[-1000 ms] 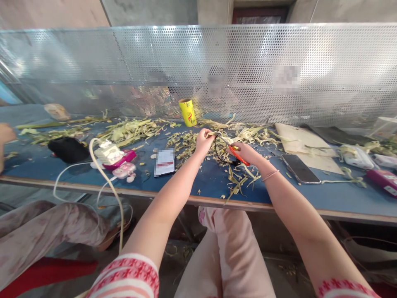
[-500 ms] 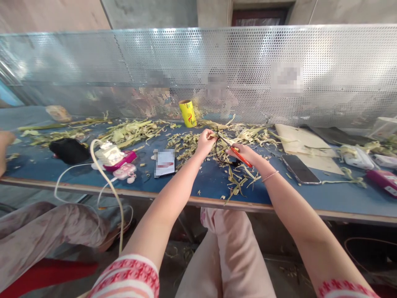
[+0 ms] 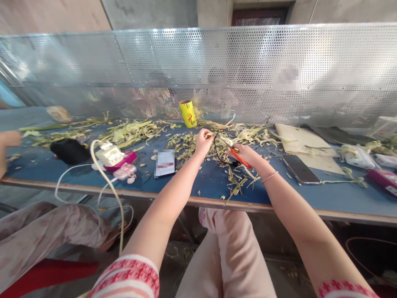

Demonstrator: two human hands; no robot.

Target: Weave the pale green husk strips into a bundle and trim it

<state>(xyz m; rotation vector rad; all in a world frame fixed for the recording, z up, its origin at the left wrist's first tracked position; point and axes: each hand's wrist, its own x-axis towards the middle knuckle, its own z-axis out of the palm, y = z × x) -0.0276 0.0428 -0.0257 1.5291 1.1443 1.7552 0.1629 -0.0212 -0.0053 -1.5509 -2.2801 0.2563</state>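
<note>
My right hand [image 3: 243, 154] is closed round the orange-red handles of a pair of scissors [image 3: 239, 159], whose blades point left and away from me. Pinched in the fingers of my left hand [image 3: 204, 142] is a pale green strip of dried leaf [image 3: 211, 134], mostly covered by those fingers. A thin dark loop of cord [image 3: 217, 155] hangs between the two hands; what it joins to is unclear. Under and behind both hands spreads a loose pile of leaf scraps [image 3: 182, 145], with more cut strips [image 3: 237, 182] near the front edge.
A yellow roll [image 3: 187, 114] stands by the perforated metal screen [image 3: 248, 70]. Phones lie left [image 3: 164, 163] and right [image 3: 300, 169] of my arms. A charger with a cable [image 3: 110, 154] and a black cloth item [image 3: 70, 150] lie further left, near another person's hand [image 3: 8, 140].
The scissor handles have spread apart and the blades have drawn slightly back from my left hand. My left hand has shifted a little to the left. The other person's hand has moved right.
</note>
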